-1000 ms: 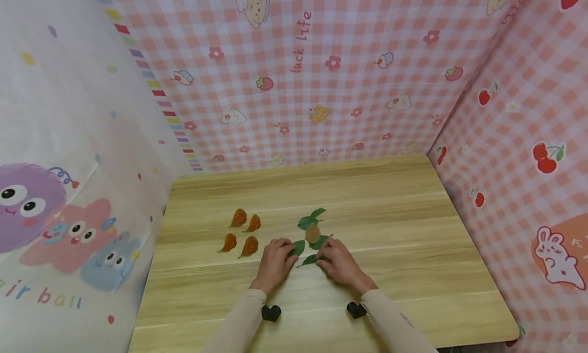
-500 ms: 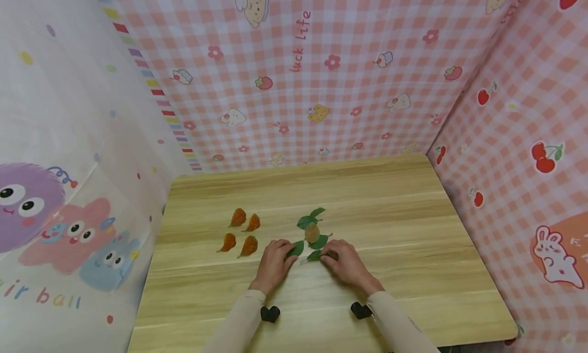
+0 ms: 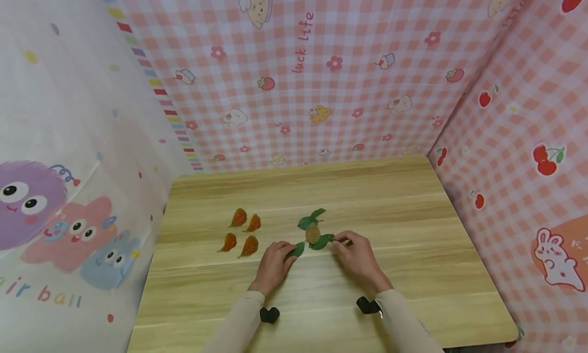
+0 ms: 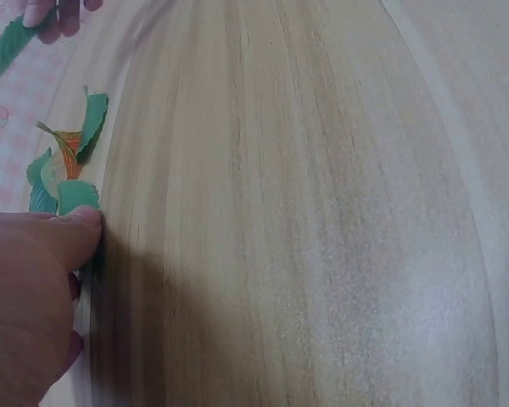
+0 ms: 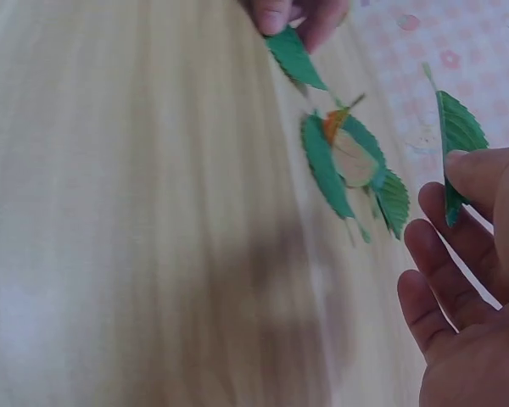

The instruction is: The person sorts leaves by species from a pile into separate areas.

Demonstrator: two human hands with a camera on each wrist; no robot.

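Pinching fingers hold a serrated green leaf (image 5: 461, 129) in the right hand (image 3: 360, 254), another leaf (image 3: 298, 249) in the left hand (image 3: 273, 265).

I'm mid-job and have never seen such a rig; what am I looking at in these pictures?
No machine here: you see a person's bare left hand and right hand. The wide picture comes from a camera worn on the head; the two closer ones from cameras on each wrist. On the pale wood-grain table lie four orange-brown leaves with stalks. Nearer the middle, saw-edged green leaves lie around an oval tan leaf. The left hand pinches one green leaf by its end, and the right hand holds another green leaf.
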